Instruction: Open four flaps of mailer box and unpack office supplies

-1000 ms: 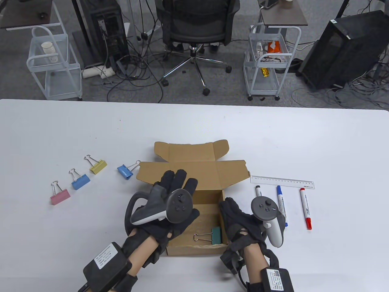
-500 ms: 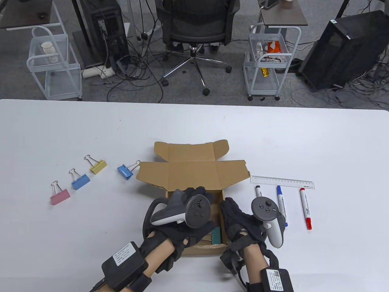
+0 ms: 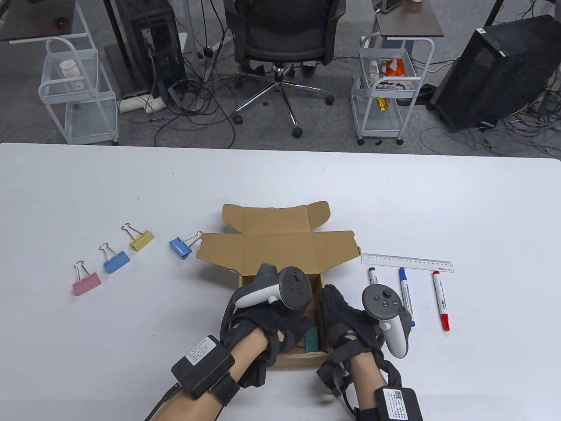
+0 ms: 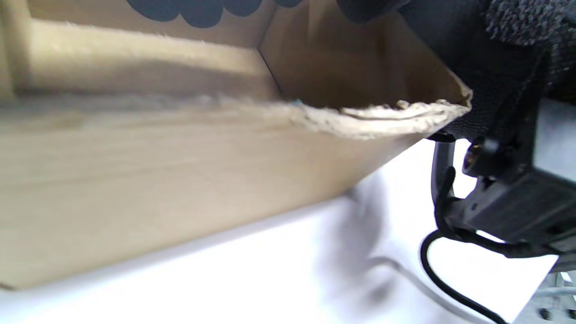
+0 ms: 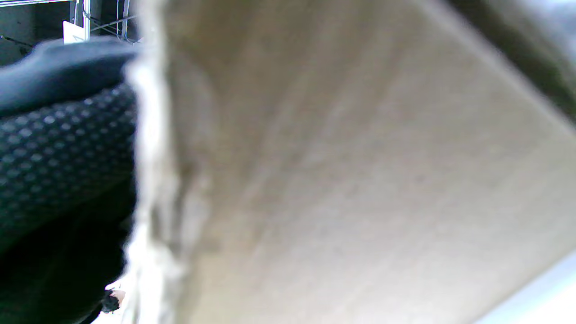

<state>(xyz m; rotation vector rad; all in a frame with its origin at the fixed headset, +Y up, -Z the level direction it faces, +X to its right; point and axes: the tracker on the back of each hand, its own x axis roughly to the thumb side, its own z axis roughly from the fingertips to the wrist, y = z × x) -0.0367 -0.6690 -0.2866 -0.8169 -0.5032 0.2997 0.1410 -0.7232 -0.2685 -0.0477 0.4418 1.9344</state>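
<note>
The brown mailer box [image 3: 271, 250] stands open near the table's front edge, its lid flaps folded back away from me. My left hand [image 3: 280, 322] reaches down into the box; its fingers are hidden in the table view, and only dark fingertips [image 4: 189, 11] show against the inner wall in the left wrist view. A green binder clip [image 3: 312, 340] lies in the box's near right corner, partly covered by that hand. My right hand [image 3: 346, 320] grips the box's right wall [image 5: 360, 180], fingers curled over its rim.
To the left of the box lie a pink clip [image 3: 86, 283], a blue clip [image 3: 116, 262], a yellow clip [image 3: 141, 241] and another blue clip [image 3: 180, 247]. To the right lie a ruler [image 3: 407, 263] and black [image 3: 373, 276], blue [image 3: 405, 294] and red [image 3: 441, 300] markers.
My left hand moved right from the box's left side and dropped into the box, now covering most of the green clip. The right hand stayed on the right wall.
</note>
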